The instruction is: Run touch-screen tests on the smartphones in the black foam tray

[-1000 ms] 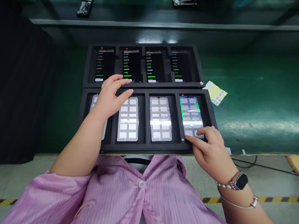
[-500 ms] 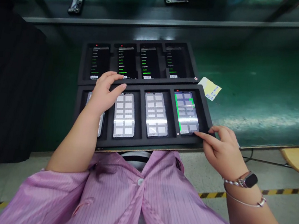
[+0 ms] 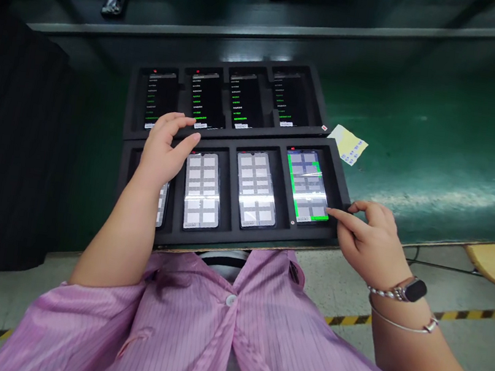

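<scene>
Phone in foam tray is touched by the loosely open right hand; open left hand is held over the leftmost phone.

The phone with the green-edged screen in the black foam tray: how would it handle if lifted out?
The phone looks stiff, not floppy. Its glossy glass face is probably slippery and fragile. Its snug foam pocket probably leaves only the edges to grip.
</scene>
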A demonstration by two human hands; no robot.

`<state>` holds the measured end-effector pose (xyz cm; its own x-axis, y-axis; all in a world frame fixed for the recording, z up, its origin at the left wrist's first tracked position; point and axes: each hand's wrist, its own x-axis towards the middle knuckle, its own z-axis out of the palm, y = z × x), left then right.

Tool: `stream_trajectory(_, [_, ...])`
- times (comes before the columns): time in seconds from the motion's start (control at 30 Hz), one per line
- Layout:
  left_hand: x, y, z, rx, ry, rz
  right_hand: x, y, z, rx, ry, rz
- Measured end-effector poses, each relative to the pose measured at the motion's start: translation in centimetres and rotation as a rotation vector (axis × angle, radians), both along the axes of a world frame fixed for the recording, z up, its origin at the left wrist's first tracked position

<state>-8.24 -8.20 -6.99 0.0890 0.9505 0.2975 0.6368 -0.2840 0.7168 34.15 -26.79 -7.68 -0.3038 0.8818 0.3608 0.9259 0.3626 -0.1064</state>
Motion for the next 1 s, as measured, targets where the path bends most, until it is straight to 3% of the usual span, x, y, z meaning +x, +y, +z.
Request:
stream_trajectory(0.6, [-0.2,0.1,-0.3,-0.041,-0.01,0.022,0.9,9.1,-1.1,0.023,-0.074,0.033])
stream_trajectory(1.0, [0.3,-0.2,-0.1,-0.052,-0.037,0.031,1.1,13.1,-1.4,-0.012,-0.065,-0.001])
